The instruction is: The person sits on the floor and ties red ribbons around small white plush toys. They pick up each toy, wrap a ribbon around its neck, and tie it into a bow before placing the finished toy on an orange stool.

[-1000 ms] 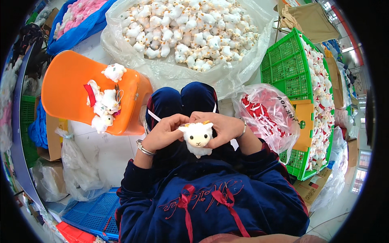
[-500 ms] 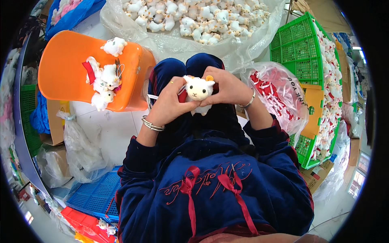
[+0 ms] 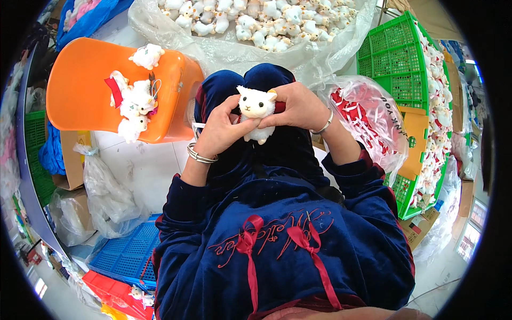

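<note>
A small white plush sheep [image 3: 256, 105] with black eyes and yellowish ears sits upright between my hands, above my knees. My left hand [image 3: 225, 127] grips its side, thumb across the front of the body. From the other side my right hand [image 3: 300, 108] pinches it, the two thumbs almost meeting under the face. A red ribbon [image 3: 280, 107] shows beside the sheep's neck at my right fingers; a bit of red also shows by the left fingers. The rest of the ribbon is hidden behind the toy and fingers.
To the left, an orange chair [image 3: 85, 80] bears several white plush toys [image 3: 137, 101] and a red strip [image 3: 113, 92]. Ahead lies a clear plastic sheet [image 3: 213, 56] heaped with plush toys. At right are a bag of red-and-white ribbons [image 3: 362, 120] and a green crate [image 3: 392, 64] near more toys.
The sheep has turned to face more to the left and shifted slightly left and up. My right fingers have come down from its ear to its neck, and more of its body shows.
</note>
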The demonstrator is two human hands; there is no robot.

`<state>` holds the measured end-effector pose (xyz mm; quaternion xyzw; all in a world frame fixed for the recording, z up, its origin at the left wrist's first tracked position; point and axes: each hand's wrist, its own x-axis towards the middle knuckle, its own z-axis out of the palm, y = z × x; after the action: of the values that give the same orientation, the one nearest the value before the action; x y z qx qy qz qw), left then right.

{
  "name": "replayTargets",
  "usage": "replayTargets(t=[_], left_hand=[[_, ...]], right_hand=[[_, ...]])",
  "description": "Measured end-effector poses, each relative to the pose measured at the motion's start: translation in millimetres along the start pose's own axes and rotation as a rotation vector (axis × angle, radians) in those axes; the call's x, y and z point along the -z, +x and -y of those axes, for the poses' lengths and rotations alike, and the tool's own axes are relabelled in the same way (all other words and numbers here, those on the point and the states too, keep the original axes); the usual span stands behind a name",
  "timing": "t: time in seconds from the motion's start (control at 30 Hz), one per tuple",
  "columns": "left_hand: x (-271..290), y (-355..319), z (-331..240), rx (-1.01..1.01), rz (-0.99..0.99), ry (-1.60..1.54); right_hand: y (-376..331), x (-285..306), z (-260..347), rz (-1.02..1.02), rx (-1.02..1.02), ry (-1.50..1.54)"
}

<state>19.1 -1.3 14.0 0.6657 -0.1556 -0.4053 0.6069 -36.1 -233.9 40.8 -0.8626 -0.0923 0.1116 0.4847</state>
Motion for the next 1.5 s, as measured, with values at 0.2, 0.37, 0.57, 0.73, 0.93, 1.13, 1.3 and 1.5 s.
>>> replayTargets(t=[0.2, 0.37, 0.57, 0.73, 0.93, 1.13, 1.3, 1.5], left_hand=[[-8.3, 1.3, 10.2, -0.098, -0.116, -0.285], [-9.5, -2.4, 4.5, -0.085, -0.144, -0.287], [-5.6, -1.0, 10.1, -0.093, -0.257, 0.166], [-0.6, -10.2, -7.2, -0.040, -0.315, 0.537], [-0.1, -14.2, -7.3, 0.015, -0.331, 0.545], [-0.2, -15.7, -0.6, -0.240, -0.432, 0.620], [-2.2, -16.8, -4.6, -0.157, -0.414, 0.679], [-10.2, -13.3, -10.7, -0.002, -0.328, 0.710]], right_hand=[[-7.5, -7.7, -5.8, -0.114, -0.021, 0.198], [-7.2, -12.0, -13.5, -0.144, 0.067, -0.073], [-6.8, -2.5, 2.6, -0.104, -0.065, -0.074], [-13.1, -8.9, -5.9, -0.129, -0.119, -0.122], [-9.6, -9.7, -2.1, -0.156, -0.066, -0.048], [-5.7, -23.3, 1.2, -0.194, -0.216, 0.108], [-18.4, -5.4, 6.3, -0.117, -0.271, -0.088], [-22.6, -11.0, 12.2, -0.103, 0.008, -0.032]])
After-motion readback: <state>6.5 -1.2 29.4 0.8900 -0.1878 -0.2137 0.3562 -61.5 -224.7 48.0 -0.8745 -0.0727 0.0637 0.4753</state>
